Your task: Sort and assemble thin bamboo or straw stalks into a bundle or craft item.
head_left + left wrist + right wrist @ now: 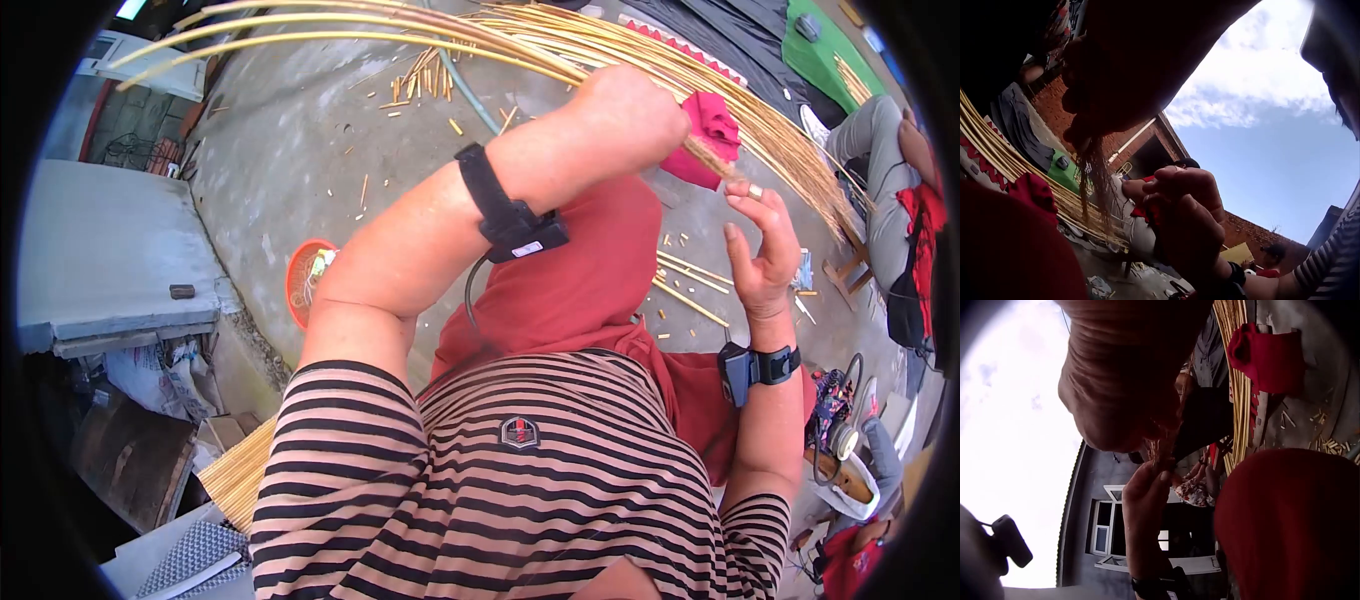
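The thin yellow stalks (400, 30), bending over the grey concrete floor (300, 130), narrowed to brown, frayed ends (712, 158). The left hand (632, 118) clenched them; the right hand (765, 245) bent its fingers at the ends, grip unclear. Around lay cut pieces (432, 82), a stalk pile (740, 115) and a black sheet (735, 35); a brick wall (1054, 111) stood beyond.

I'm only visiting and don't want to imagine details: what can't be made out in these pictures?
- Left hand's grip on the stalks: head view, behind its own back; left wrist view, lost in shadow.
- Upper parts of some stalks: head view, cut off by the top edge.
- What the bowl holds: head view, partly behind the left forearm, too small.
- Badge wording: head view, too small.
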### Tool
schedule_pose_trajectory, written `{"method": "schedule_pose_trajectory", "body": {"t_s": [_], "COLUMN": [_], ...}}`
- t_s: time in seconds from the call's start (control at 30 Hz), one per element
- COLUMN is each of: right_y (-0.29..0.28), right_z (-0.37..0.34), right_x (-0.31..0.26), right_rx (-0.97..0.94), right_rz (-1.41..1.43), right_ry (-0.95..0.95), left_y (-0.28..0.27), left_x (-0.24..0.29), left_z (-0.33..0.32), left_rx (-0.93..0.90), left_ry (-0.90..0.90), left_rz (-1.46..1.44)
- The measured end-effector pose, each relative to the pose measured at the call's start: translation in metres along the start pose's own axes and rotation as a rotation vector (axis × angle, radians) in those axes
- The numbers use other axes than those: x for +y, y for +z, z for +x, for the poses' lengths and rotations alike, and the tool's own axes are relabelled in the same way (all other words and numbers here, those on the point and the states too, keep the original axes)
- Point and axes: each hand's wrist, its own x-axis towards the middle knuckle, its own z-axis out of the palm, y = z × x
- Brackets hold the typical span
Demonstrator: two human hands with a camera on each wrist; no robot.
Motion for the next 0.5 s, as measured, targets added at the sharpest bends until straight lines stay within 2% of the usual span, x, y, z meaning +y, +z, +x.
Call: {"method": "schedule_pose_trajectory", "body": {"t_s": [0.03,0.1,0.17,0.2,0.23,0.27,0.37,0.4,0.47,0.5], "right_y": [0.000,-0.006,-0.003,-0.004,-0.009,-0.013,-0.031,-0.042,-0.066,-0.072], "right_z": [0.004,0.010,0.000,-0.003,-0.006,-0.007,-0.006,-0.006,-0.006,-0.010], "right_x": [-0.006,-0.011,0.011,0.011,0.015,0.017,0.025,0.028,0.035,0.043], "right_rx": [0.061,0.042,-0.001,0.002,-0.029,-0.063,0.072,0.022,-0.092,-0.030], "right_rz": [-0.081,-0.329,-0.166,0.106,0.101,0.101,0.107,0.040,-0.083,-0.122], "right_ry": [-0.060,0.059,0.270,0.465,0.487,0.511,0.448,0.494,0.589,0.522], "left_y": [0.003,0.009,0.010,0.007,0.006,0.008,0.009,-0.002,-0.013,-0.023], "left_x": [0.014,0.043,0.069,0.076,0.081,0.083,0.078,0.074,0.057,0.048], "left_z": [0.011,0.035,0.052,0.058,0.063,0.066,0.078,0.080,0.088,0.089], "left_rx": [0.011,0.026,0.048,0.033,0.014,0.109,0.424,0.473,0.549,0.465], "left_ry": [0.069,0.162,0.227,0.241,0.249,0.271,0.372,0.374,0.304,0.234], "left_rz": [0.002,-0.071,-0.111,-0.095,-0.076,-0.045,-0.015,0.013,0.133,0.142]}}
